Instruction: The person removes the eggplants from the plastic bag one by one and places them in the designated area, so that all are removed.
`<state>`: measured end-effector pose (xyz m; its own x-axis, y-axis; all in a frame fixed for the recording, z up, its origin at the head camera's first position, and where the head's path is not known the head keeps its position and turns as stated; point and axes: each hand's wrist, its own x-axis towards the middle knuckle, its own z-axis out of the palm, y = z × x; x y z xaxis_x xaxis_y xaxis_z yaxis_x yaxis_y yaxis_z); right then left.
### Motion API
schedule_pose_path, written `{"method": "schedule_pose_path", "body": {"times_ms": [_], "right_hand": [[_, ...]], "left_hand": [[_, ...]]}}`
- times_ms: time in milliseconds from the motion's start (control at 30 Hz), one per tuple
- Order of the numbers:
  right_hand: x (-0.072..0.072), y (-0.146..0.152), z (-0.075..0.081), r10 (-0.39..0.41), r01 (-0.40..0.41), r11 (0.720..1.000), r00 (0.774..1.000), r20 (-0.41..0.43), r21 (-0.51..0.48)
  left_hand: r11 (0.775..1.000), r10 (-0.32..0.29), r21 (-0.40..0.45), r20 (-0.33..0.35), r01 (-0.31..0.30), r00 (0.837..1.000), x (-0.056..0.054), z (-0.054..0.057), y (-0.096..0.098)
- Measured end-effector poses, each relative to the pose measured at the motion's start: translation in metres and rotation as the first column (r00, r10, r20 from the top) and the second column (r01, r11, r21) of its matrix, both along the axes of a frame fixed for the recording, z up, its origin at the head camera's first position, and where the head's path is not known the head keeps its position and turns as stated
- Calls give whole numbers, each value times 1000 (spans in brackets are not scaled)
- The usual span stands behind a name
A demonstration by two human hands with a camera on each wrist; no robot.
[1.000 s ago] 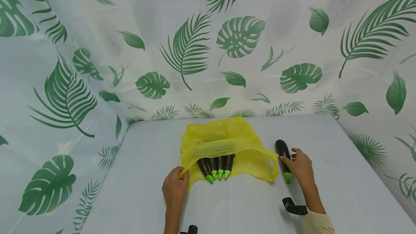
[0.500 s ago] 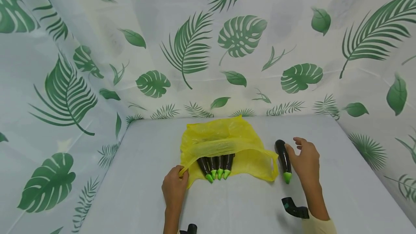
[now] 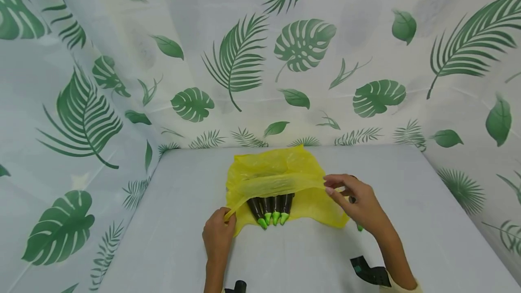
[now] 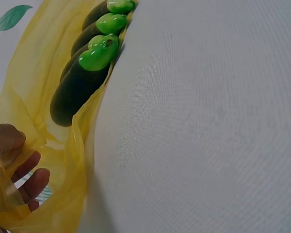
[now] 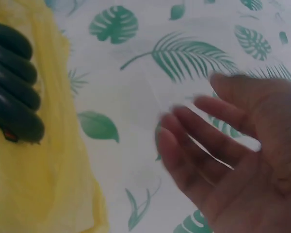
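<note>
A yellow plastic bag (image 3: pixel 268 163) lies on the table with its mouth toward me. Several dark eggplants (image 3: pixel 276 205) with green stem ends sit side by side inside it. At the bag's left handle, my left hand (image 3: pixel 219 235) pinches the film between thumb and fingers. My right hand (image 3: pixel 360 200) is at the upper right edge of the bag, its fingers loosely bent; the right wrist view shows nothing held in them. Beneath this hand lies another eggplant (image 3: pixel 360 228), mostly hidden, outside the bag on the right.
The white tabletop (image 3: pixel 293 261) extends around the bag. Behind it and at the sides hang white sheets (image 3: pixel 252 116) printed with green leaves. A black wrist device (image 3: pixel 369 272) is worn on the right forearm, and another (image 3: pixel 240 286) shows by the left.
My right hand has let go of the single eggplant, lifted away from it and moved left to the bag's edge. The left hand keeps its hold on the bag.
</note>
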<state>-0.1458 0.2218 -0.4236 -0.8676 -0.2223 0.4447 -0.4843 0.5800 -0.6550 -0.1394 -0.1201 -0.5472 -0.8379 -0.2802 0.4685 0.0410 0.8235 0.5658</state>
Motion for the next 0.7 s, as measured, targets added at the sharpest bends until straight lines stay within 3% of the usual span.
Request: {"method": "schedule_pose_path", "body": {"times_ms": [67, 133, 267, 367, 500, 700], "right_hand": [[0, -5, -6, 137, -139, 990, 985, 108, 13], [0, -12, -14, 233, -240, 971, 945, 228, 0], [-2, -26, -36, 334, -351, 936, 850, 407, -35], [-6, -33, -52, 363, -382, 922, 807, 465, -58], [-12, -38, -71, 345, -324, 937, 797, 495, -131], [-19, -46, -88, 264, -109, 951, 774, 576, -290]], "left_hand": [[1000, 3, 5, 10, -3, 1000, -1, 0, 0], [1000, 2, 10, 16, -2, 1000, -1, 0, 0], [1000, -1, 16, 16, 1, 1000, -1, 1, 1], [1000, 2, 13, 21, -3, 1000, -1, 2, 2], [1000, 2, 13, 37, -3, 999, -1, 2, 2], [1000, 4, 9, 32, -5, 999, -2, 3, 2]]}}
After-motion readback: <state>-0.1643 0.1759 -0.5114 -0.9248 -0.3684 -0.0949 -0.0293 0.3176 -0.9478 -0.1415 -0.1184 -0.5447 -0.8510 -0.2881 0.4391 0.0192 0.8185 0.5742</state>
